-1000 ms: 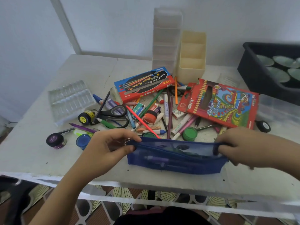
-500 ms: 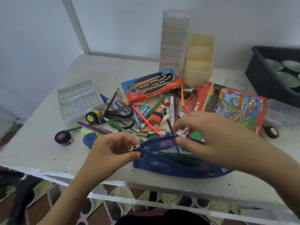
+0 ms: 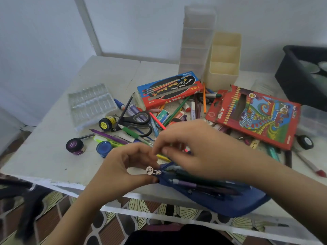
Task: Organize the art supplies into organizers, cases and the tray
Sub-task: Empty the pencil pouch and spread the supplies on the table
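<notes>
A blue pencil case (image 3: 221, 200) lies at the table's front edge with pens and pencils inside. My left hand (image 3: 127, 167) pinches its left end, right by the silver zipper pull (image 3: 153, 171). My right hand (image 3: 194, 147) hovers over that same end, fingers bent and thumb close to the fingertips; whether it pinches anything is hidden. Behind the hands lies a pile of loose pens, pencils and markers with black scissors (image 3: 139, 122). Purple (image 3: 76, 146), blue (image 3: 104, 148) and yellow (image 3: 106, 123) paint pots stand at the left.
A watercolour box (image 3: 169, 89) and a red colour pencil box (image 3: 254, 115) lie on the pile. A clear moulded tray (image 3: 92, 103) sits at the left. A tall clear organizer (image 3: 196, 39) and a cream organizer (image 3: 224, 62) stand at the back. A black bin (image 3: 300, 76) is at the right.
My right hand left the case's right end and moved left across its opening to the zipper end. My left hand kept its grip there. The case's right end swung nearer the table edge.
</notes>
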